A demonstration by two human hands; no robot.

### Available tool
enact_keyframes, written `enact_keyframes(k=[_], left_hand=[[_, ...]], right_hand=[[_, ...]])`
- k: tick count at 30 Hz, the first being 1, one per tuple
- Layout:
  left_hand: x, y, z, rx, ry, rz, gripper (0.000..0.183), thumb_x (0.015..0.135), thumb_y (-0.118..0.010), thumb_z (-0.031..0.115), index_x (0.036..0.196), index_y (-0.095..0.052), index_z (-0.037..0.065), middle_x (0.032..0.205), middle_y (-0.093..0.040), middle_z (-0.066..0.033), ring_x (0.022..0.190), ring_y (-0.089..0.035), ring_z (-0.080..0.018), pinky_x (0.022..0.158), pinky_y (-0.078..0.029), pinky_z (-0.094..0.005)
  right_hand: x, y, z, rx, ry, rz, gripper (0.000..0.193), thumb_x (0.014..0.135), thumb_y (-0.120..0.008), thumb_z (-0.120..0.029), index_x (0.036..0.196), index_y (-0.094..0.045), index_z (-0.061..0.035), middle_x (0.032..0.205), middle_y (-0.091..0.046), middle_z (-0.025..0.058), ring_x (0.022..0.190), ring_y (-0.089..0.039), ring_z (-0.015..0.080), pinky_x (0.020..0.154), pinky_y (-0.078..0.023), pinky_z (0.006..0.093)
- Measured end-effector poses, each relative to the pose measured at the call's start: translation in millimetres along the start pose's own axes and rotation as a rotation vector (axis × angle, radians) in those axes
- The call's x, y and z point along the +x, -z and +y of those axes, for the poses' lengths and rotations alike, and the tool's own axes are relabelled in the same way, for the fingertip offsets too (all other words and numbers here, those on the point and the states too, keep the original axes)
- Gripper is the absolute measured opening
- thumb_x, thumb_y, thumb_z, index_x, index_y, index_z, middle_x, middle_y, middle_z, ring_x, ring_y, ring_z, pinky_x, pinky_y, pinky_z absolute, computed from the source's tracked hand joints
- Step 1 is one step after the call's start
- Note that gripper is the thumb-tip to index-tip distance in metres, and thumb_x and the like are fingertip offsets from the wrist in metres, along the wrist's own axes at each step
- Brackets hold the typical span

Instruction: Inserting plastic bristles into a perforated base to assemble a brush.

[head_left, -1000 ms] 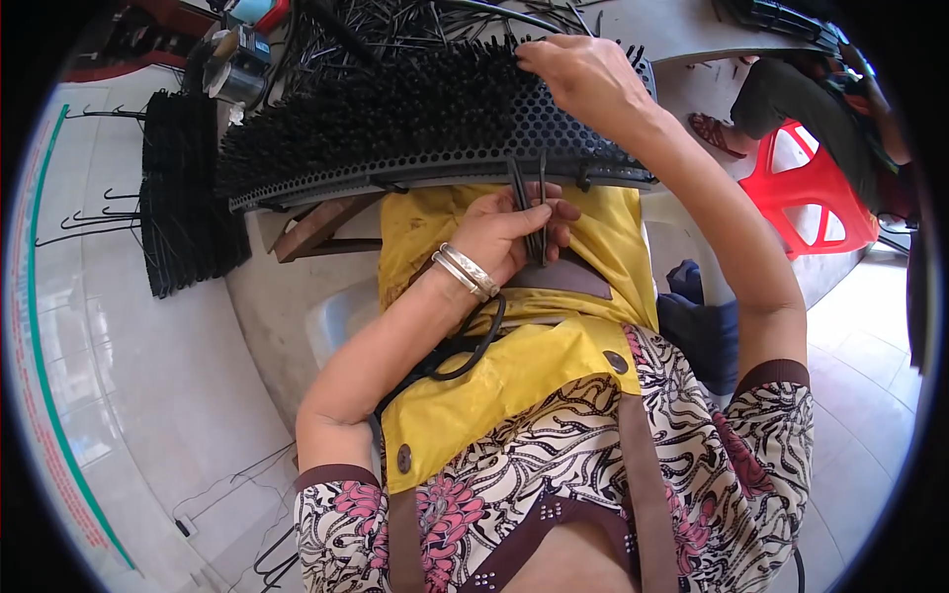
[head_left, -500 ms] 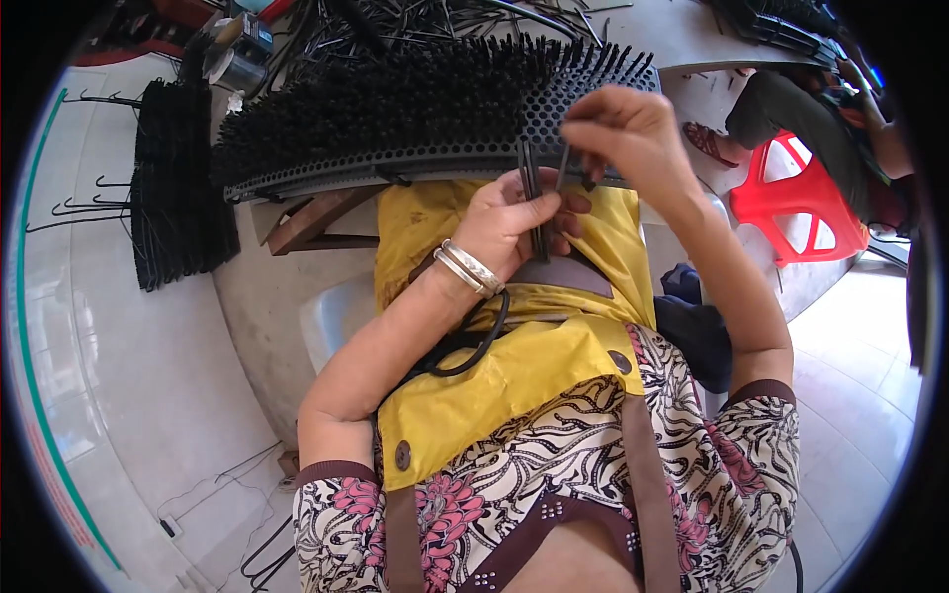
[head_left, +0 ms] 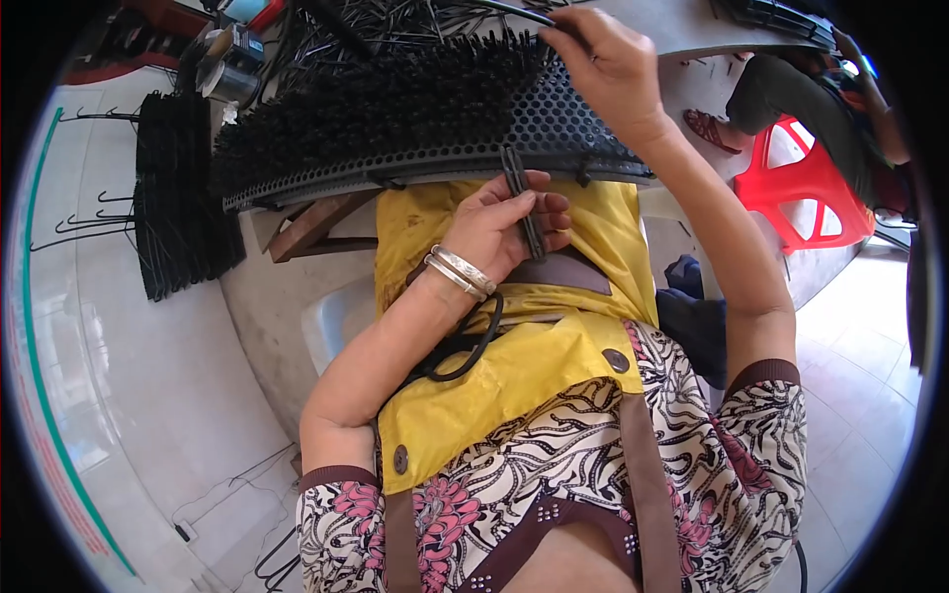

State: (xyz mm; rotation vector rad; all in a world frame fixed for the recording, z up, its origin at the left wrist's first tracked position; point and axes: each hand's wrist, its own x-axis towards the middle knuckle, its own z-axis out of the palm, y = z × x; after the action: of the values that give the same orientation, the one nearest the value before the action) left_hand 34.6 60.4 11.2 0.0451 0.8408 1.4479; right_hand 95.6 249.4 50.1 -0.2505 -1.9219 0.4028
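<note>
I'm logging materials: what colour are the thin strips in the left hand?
Black; the strips in the left hand show best in the head view.

Lighting brightly from the right, washing out the floor tiles (head_left: 870, 316); glaring off the glossy pale surface (head_left: 94, 395) at left; losing detail in the black bristles (head_left: 366, 109); bending straight edges toward a blackened circular rim

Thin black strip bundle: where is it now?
In the head view, centre, the thin black strip bundle is in the left hand, beside the black perforated panel.
</note>
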Motion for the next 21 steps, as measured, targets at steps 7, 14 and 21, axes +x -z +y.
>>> enact_keyframes(k=[7,14,21], left_hand=[[-0.6,-1.7,0.9,0.014,0.028,-0.059,0.024,0.09,-0.043,0.008,0.112,-0.049,0.004,0.097,-0.058,-0.0151,0.085,-0.059,-0.0261,0.075,-0.051,-0.0437],[-1.5,2.6,1.1,0.001,0.022,-0.225,0.025,0.091,-0.044,0.013,0.114,-0.046,0.003,0.098,-0.058,-0.0166,0.086,-0.059,-0.0275,0.072,-0.05,-0.0413],[-6.4,-5.5,3.4,0.106,0.071,-0.213,0.027,0.092,-0.042,0.014,0.114,-0.047,-0.001,0.101,-0.059,-0.0182,0.09,-0.059,-0.0274,0.075,-0.05,-0.0392]], right_hand=[[-16.1,-9.3,8.3,-0.077,0.102,-0.359,0.019,0.076,-0.062,-0.006,0.094,-0.059,-0.0016,0.078,-0.059,0.0144,0.069,-0.058,0.0321,0.056,-0.047,0.0354],[-30.0,20.3,-42.4,0.465,-0.763,-0.686,0.018,0.076,-0.065,-0.009,0.089,-0.062,0.0028,0.066,-0.061,0.0063,0.059,-0.058,0.0125,0.053,-0.046,0.0252],[-42.7,29.2,-44.0,0.607,-0.984,-0.698,0.01,0.077,-0.063,-0.003,0.082,-0.062,0.0049,0.067,-0.06,0.0035,0.058,-0.053,0.0065,0.052,-0.044,0.0201]])
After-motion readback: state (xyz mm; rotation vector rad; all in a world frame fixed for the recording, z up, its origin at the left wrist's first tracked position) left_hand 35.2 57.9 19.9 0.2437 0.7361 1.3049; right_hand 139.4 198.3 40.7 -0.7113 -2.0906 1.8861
